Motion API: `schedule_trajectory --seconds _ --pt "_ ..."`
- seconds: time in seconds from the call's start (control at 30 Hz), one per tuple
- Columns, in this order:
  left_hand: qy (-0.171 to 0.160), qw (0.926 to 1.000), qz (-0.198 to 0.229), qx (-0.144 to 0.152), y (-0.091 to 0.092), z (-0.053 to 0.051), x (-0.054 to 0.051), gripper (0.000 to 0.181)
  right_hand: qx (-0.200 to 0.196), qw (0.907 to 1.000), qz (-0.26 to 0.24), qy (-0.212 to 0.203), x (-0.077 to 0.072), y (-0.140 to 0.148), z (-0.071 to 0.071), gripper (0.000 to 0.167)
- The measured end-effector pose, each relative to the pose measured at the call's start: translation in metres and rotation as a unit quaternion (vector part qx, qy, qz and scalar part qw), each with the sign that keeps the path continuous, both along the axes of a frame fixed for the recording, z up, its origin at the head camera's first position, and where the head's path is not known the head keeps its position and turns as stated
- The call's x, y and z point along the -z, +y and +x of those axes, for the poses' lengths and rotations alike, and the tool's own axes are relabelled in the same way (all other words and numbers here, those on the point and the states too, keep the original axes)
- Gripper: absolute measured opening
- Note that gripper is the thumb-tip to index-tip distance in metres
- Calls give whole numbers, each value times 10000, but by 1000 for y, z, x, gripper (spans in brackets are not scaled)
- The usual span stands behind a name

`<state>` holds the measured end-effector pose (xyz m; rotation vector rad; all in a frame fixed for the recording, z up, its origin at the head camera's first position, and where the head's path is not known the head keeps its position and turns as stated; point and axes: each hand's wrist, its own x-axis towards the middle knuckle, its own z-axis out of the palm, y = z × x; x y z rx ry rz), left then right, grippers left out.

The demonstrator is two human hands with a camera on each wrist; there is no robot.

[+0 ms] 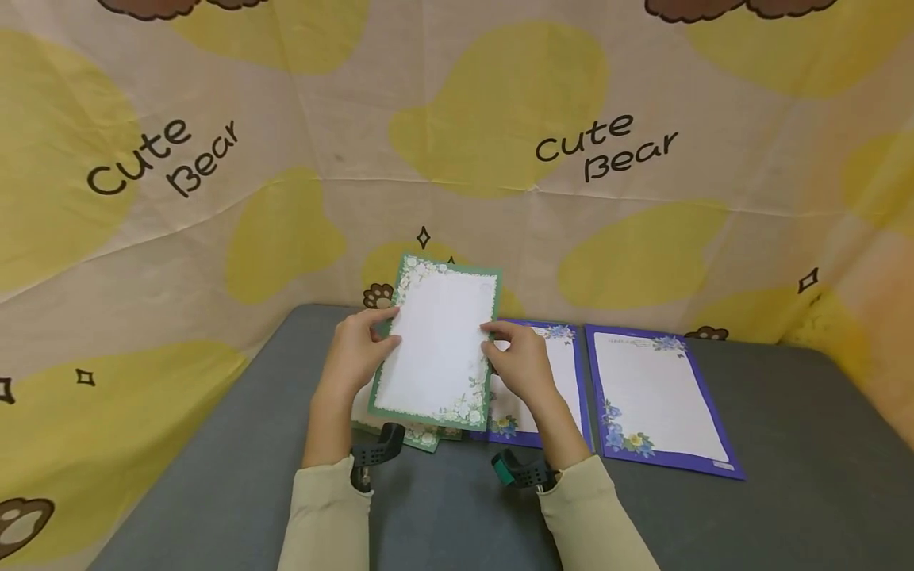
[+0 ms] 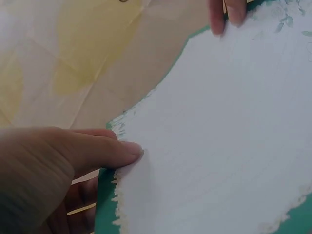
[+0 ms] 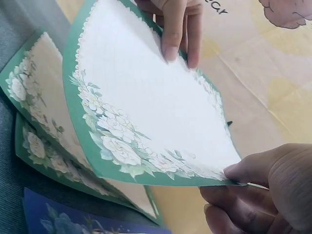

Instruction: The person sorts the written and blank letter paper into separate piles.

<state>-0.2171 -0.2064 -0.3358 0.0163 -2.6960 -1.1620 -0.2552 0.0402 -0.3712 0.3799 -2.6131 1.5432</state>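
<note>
Between both hands, a sheet of paper (image 1: 437, 345) with a green border and white flowers is held up, tilted above the table. My left hand (image 1: 351, 353) pinches its left edge, thumb on the front face. Its right edge is pinched by my right hand (image 1: 520, 357). In the right wrist view, the sheet (image 3: 126, 87) bends slightly, and more green-bordered sheets (image 3: 36, 92) lie overlapping beneath it. The held sheet partly covers those lower sheets in the head view. Behind my right hand lies a purple-bordered sheet (image 1: 567, 373) with blue flowers.
Another purple-bordered sheet (image 1: 657, 396) lies flat on the right of the grey table (image 1: 785, 507). A cloth backdrop (image 1: 457, 119) with yellow patches and "Cute Bear" lettering hangs behind. Each wrist wears a black strap (image 1: 378, 452).
</note>
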Motion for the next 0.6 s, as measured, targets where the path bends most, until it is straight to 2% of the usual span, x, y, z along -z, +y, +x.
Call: schedule_trajectory --seconds 0.27,0.43,0.6 --pt "-326 9993 -98 -133 -9 -7 17 50 -91 9995 299 20 9 -12 2 35" --pt "-425 9987 -103 -278 -13 -10 26 48 -168 9996 228 13 16 -18 3 35" --pt "-496 9975 -197 -452 -15 -14 35 46 -325 9987 367 -139 25 -23 3 38"
